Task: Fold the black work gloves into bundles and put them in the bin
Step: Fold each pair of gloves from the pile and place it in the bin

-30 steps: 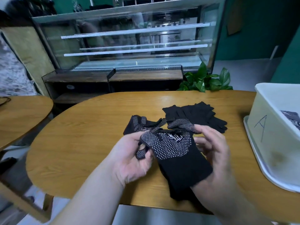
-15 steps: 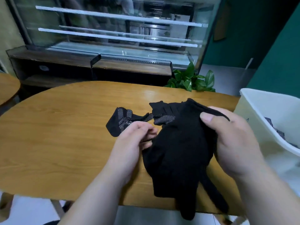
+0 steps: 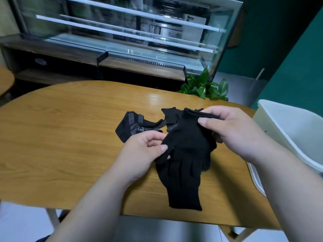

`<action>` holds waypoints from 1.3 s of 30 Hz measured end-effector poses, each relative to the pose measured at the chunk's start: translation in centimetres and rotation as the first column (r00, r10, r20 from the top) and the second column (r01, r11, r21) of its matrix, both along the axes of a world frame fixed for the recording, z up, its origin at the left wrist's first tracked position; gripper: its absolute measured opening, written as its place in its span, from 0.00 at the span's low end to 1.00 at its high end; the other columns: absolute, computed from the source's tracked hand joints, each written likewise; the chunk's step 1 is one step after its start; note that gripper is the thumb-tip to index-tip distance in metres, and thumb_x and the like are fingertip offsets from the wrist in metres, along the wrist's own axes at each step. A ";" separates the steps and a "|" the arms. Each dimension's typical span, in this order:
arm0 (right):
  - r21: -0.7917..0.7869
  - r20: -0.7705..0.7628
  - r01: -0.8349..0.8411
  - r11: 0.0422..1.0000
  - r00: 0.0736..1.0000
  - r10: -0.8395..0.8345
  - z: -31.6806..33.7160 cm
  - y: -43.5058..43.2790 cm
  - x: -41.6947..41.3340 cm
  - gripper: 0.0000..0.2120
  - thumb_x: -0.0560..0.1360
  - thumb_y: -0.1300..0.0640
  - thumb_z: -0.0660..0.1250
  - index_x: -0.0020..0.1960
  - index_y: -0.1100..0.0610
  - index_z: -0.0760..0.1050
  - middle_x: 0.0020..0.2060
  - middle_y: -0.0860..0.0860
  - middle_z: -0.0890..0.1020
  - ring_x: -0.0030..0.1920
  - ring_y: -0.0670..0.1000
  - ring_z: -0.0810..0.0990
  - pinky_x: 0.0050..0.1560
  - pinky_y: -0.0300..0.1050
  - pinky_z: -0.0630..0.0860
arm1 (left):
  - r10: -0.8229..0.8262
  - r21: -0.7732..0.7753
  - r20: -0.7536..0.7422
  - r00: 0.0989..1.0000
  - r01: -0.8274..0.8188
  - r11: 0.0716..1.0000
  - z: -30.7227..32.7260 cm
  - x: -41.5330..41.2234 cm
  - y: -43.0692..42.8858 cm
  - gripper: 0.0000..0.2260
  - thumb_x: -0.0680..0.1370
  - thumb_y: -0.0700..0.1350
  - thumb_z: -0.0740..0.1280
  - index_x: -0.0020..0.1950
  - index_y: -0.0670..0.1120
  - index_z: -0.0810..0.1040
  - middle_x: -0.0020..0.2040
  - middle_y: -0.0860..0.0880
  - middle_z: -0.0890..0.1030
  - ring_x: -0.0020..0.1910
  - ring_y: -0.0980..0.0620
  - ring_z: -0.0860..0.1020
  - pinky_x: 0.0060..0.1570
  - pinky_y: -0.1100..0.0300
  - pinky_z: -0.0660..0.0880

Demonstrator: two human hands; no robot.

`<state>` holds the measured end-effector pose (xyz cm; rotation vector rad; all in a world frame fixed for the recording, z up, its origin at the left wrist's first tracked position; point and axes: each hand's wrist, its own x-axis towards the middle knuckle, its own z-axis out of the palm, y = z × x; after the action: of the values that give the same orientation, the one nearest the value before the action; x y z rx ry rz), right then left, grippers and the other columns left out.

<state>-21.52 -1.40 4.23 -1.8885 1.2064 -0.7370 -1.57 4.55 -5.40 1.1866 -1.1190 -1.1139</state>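
bin (image 3: 297, 130) on the right is sliced by the frame edge, its floor out of sight, and the mark on its wall sits mostly behind the right hand (image 3: 232, 130). that hand's fingers vanish behind the cuff of the held glove (image 3: 185, 154); one glove or two stacked, can't tell. left hand (image 3: 145, 151) fingertips tuck under the glove's edge. the dotted glove (image 3: 138, 127) lies half covered, its print too small to read, and another black glove (image 3: 170, 111) peeks from behind, mostly hidden. plant (image 3: 204, 86) pot is lost below the table (image 3: 70, 137) rim. display case (image 3: 122, 32) is blurred, top cut off, contents unreadable.
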 end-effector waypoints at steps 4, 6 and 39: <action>-0.049 -0.054 0.053 0.997 0.997 -0.056 0.4 -0.6 0.1 0.09 0.79 0.60 0.66 0.41 0.54 0.79 0.29 0.53 0.79 0.29 0.53 0.74 0.33 0.47 0.69 | 0.063 0.027 -0.002 0.998 -0.063 0.998 -0.3 0.4 -0.4 0.11 0.77 0.31 0.68 0.50 0.45 0.83 0.42 0.48 0.86 0.41 0.52 0.83 0.46 0.63 0.77; -0.085 -0.075 0.072 0.994 0.994 -0.078 1.0 -0.8 0.4 0.07 0.78 0.59 0.66 0.42 0.55 0.80 0.35 0.62 0.81 0.30 0.57 0.75 0.32 0.48 0.71 | 0.137 0.039 -0.001 0.991 -0.137 0.990 -0.4 0.7 -0.7 0.09 0.77 0.35 0.69 0.49 0.49 0.84 0.46 0.47 0.86 0.48 0.50 0.84 0.53 0.58 0.78; -0.455 -0.316 -0.217 0.864 0.946 0.071 -13.6 5.8 -2.5 0.07 0.65 0.58 0.61 0.41 0.49 0.73 0.41 0.40 0.76 0.46 0.46 0.75 0.45 0.47 0.75 | -0.065 0.007 0.704 0.707 0.084 0.996 -3.2 0.1 -0.3 0.17 0.75 0.36 0.72 0.44 0.60 0.79 0.46 0.58 0.79 0.46 0.65 0.76 0.46 0.77 0.67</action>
<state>-24.07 4.42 -9.32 -2.5520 1.0993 -0.7454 -1.45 4.30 -8.61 1.6226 -1.7712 -0.6857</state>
